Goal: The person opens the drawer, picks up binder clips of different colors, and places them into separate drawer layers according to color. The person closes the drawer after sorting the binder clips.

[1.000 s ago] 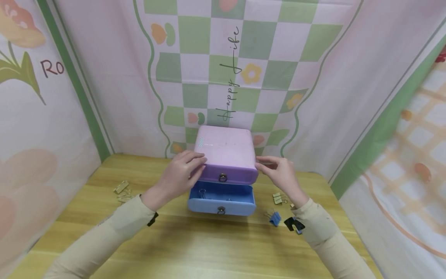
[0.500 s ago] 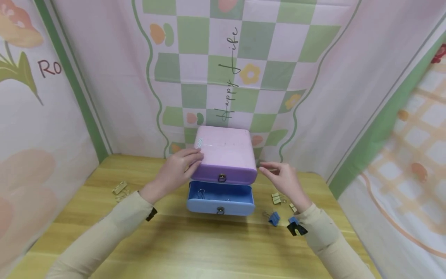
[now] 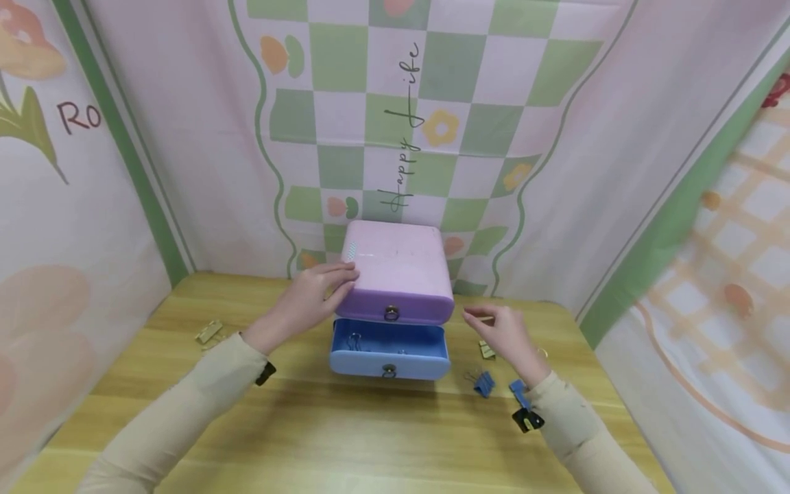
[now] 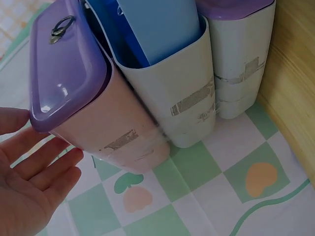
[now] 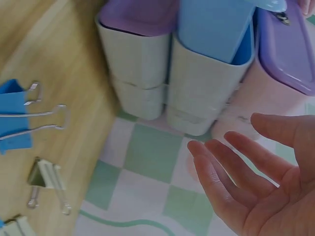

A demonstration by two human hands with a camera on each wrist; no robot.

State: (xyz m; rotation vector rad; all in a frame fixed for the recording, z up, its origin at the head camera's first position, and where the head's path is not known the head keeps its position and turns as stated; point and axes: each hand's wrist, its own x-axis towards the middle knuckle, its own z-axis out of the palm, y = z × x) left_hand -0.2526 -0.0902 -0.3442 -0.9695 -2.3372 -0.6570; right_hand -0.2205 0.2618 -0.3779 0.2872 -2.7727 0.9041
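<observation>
A small drawer organizer with a pink top stands against the back cloth. Its top drawer has a purple front with a ring knob and is pushed in. Below, the blue drawer is pulled out, with a few wire-handled clips inside. The lowest purple drawer shows in the wrist views. My left hand touches the organizer's top left front corner, thumb at the purple front's edge and fingers along the side. My right hand hovers right of the organizer, fingers loosely bent, holding nothing.
On the wooden table, blue binder clips and a gold one lie right of the organizer. Another gold binder clip lies at the left. A checkered cloth hangs close behind.
My right hand has moved off the organizer's right front corner, outward and slightly toward me. My left hand has stayed at the left corner. The drawers look the same.
</observation>
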